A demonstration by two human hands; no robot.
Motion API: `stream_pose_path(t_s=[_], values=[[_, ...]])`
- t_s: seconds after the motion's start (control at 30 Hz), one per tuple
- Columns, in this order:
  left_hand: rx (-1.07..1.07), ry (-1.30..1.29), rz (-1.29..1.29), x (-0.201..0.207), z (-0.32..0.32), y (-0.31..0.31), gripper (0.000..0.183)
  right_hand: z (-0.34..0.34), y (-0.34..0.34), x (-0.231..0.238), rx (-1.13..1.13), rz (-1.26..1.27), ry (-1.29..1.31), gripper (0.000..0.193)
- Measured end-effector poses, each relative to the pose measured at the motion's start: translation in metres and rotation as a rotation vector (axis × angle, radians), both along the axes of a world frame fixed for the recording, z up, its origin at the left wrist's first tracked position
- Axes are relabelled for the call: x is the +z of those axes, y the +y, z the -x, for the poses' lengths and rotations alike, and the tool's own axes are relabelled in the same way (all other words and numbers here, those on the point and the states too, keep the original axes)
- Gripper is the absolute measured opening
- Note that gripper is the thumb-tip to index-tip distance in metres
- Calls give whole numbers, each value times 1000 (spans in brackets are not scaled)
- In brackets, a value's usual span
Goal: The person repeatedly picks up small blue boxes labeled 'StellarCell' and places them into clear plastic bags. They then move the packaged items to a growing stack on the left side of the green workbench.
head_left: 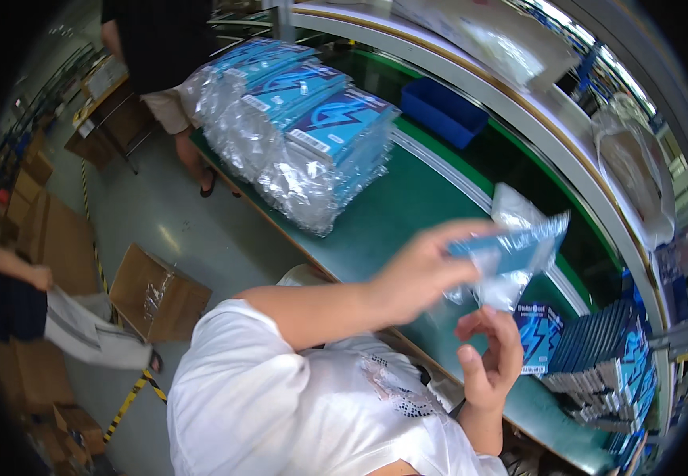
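Observation:
My left hand [427, 266] is closed on a flat blue box [510, 250], which is tilted over the green workbench. Shiny clear plastic film shows around the box, and motion blurs its edges. Just below, my right hand [493, 357] has loosely curled fingers with the thumb apart. Its fingertips are close to the hanging plastic; whether they touch it I cannot tell. A clear plastic bag [514, 206] lies behind the held box. To the right stands a long row of similar blue boxes [597, 357], with one box [536, 337] lying face up beside it.
Plastic-wrapped blue boxes [312, 111] are piled on the left of the green bench [415, 190]. A blue bin [443, 111] sits behind, under a shelf [471, 59]. Two other people stand at left, near an open carton [157, 293] on the floor.

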State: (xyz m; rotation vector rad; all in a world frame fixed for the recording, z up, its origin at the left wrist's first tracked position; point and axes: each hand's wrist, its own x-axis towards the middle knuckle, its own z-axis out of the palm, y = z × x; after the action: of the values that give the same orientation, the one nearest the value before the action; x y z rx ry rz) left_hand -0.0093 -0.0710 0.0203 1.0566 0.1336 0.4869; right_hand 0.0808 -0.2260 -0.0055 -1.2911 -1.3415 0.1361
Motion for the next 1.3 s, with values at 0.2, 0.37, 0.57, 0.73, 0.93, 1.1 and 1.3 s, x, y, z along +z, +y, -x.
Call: stream_pose_path(t_s=[0.2,0.37,0.57,0.73,0.93,1.1,1.3], values=[[969,-8,-1443,27,51,98,40,-18,-17,-12,-171,121,163,31],[1073,478,-1771,-6,64,142,31,-29,-20,-22,-211,214,194,23],[1370,365,-1727,-26,35,160,44,-31,-27,-24,-316,225,217,19],[1411,328,-1677,-11,37,147,59,-57,-41,-14,-742,167,-164,25],[1024,-214,-1525,-6,-3,52,38,-97,-68,-70,-1168,931,-443,94],[168,-52,-1647,-57,-48,5,27,-88,-70,-47,-1127,1019,-450,83],[-26,5,-1803,-85,-97,6,29,-96,-79,-49,-1235,696,-354,74]])
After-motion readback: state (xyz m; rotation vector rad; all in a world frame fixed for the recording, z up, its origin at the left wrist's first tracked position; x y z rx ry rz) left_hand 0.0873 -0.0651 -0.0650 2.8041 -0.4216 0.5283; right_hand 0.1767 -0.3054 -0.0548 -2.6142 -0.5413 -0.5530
